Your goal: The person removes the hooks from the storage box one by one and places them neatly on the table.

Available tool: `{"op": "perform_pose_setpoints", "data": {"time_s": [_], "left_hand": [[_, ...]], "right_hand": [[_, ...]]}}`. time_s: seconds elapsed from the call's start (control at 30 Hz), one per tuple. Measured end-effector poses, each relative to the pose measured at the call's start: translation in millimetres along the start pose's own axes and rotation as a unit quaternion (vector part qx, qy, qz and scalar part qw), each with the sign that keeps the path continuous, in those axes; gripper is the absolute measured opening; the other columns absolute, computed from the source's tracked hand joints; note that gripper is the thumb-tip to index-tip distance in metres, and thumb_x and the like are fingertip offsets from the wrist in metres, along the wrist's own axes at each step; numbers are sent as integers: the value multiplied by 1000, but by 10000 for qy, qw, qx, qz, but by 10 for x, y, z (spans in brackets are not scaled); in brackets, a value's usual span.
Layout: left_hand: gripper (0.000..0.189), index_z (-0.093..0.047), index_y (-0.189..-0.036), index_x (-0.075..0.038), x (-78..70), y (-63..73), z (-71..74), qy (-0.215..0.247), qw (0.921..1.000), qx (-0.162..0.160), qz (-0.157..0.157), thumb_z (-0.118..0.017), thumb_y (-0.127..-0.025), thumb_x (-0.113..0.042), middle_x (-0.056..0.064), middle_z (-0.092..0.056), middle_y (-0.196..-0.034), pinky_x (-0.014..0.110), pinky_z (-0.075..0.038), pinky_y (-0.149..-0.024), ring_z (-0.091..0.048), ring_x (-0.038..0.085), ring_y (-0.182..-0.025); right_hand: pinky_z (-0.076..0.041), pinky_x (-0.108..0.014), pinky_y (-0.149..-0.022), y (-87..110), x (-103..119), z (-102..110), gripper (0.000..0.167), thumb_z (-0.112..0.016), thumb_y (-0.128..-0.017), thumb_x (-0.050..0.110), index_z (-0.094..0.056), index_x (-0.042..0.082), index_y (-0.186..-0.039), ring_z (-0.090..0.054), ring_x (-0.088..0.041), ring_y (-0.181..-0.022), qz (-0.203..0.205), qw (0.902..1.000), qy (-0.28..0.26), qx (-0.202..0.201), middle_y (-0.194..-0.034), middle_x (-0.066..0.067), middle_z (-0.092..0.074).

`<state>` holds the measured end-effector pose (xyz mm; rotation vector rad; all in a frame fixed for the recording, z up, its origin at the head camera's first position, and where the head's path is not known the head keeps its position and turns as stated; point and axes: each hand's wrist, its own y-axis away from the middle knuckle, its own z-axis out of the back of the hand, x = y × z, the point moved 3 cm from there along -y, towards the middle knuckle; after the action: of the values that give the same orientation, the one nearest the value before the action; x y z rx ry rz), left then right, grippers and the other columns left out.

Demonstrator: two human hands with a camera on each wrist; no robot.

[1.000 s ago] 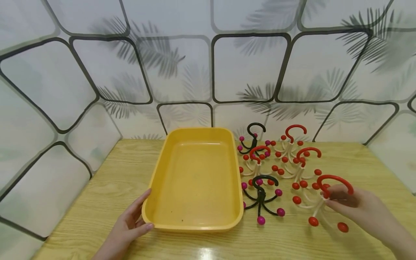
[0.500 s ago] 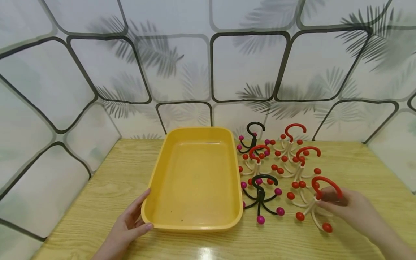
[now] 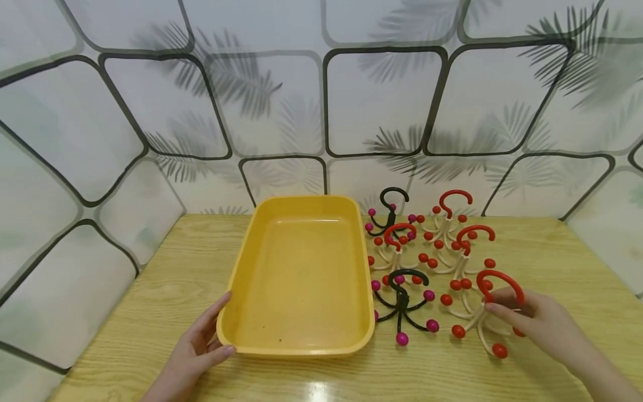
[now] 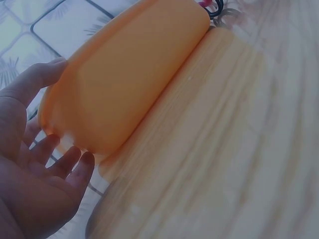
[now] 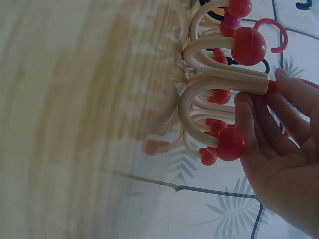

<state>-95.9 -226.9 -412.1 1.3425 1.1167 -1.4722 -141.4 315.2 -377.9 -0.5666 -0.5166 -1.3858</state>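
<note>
My left hand (image 3: 193,349) holds the near-left corner of a yellow plastic tray (image 3: 301,353), with thumb and fingers spread round the corner. In the left wrist view, the fingertips rest against the tray's outer wall (image 4: 119,84). On the right, my right hand (image 3: 545,324) pinches a multi-hook hanger (image 3: 479,318) at its neck, just below the red top hook. This hanger stands upright, its cream arms (image 5: 199,92) curving out and up to red ball tips. The right wrist view shows the arms' bends right at the tabletop.
Several similar hangers stand right of the tray: a black one (image 3: 402,301) with pink balls nearest, another black hanger (image 3: 391,219) at the back, and red-and-cream ones, including one hanger (image 3: 461,265) just behind my right hand. A patterned wall (image 3: 281,111) rises behind the wooden table (image 3: 196,251).
My right hand has moved left with the red-and-cream hanger, bringing it closer to the black one, and has nearly stopped. The left hand stays at the tray corner.
</note>
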Motion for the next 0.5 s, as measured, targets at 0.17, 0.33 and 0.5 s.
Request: {"op": "perform_pose_setpoints", "data": {"time_s": [0.17, 0.33, 0.5], "left_hand": [[75, -18, -154, -10, 3, 1, 8, -16, 10000, 4, 7, -56, -92, 5, 8, -21, -152, 21, -44, -95, -42, -1, -125], [75, -17, -154, -11, 6, 7, 7, 43, 10000, 65, -38, -55, -92, 6, -1, -26, -149, 22, -45, -95, -43, 0, -125], [75, -15, -154, -10, 11, 6, -1, 185, 9996, 168, -87, -54, -92, 7, -10, -30, -147, 23, -45, -95, -43, 1, -126]], "right_hand": [[-48, -25, -53, -15, -1, -9, 20, -69, -89, 21, -70, 7, -104, -59, 3, -76, 203, 9997, -24, -151, -92, 1, -70], [-50, -24, -55, -13, -6, -1, 21, -71, -87, 18, -69, 6, -104, -60, 4, -77, 342, 9993, -62, -114, -91, 3, -71], [-53, -24, -60, 1, -60, 63, 26, -72, -87, 17, -68, 3, -108, -61, 4, -79, 244, 9996, -3, 156, -97, -6, -71]]}}
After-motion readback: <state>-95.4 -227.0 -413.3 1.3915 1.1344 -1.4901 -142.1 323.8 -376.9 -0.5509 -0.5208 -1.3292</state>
